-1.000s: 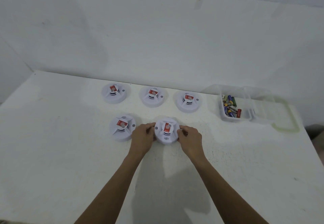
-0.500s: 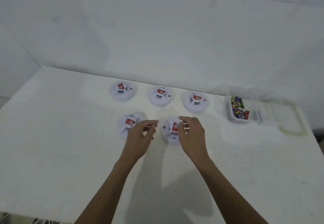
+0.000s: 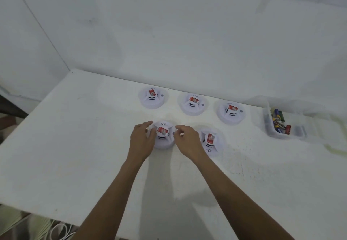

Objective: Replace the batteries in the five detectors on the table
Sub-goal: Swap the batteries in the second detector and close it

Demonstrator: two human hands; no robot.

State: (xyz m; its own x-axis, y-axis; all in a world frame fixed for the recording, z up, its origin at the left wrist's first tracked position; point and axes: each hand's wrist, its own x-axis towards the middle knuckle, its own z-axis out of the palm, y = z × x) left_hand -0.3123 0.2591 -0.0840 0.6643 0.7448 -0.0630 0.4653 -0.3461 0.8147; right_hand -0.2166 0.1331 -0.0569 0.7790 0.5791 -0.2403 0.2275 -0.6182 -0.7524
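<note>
On the white table [image 3: 75, 146], close to its middle, sits the front-left detector [image 3: 163, 136], with a hand on each side of it. The left hand [image 3: 141, 142] is curled round its left rim, thumb up near the top edge; the fingers themselves are hidden behind the back of the hand. The right hand [image 3: 187, 142] has its fingers bent at the right rim. Blur smears the fingertips there, so I cannot tell whether they pinch the rim or only touch it. Both forearms run off the lower edge of the view.

Just beside the right hand lies the front-right detector [image 3: 211, 141], its left part covered by that hand. Behind, in a row along the wall [image 3: 169, 33], stand the back-left detector [image 3: 152, 97], the back-middle detector [image 3: 193, 103] and the back-right detector [image 3: 231, 112], well apart from the hands. Each of the five carries a red label on top; the print is too small to read.

At the right end of the table is a clear box [image 3: 270, 132] holding loose batteries [image 3: 279, 122] of mixed colours, too jumbled to count. A clear lid [image 3: 336, 146] with a pale green edge lies beside it, faint and blurred. Below the table's near-left corner, white cables [image 3: 60, 230] are cut off by the picture's edge.
</note>
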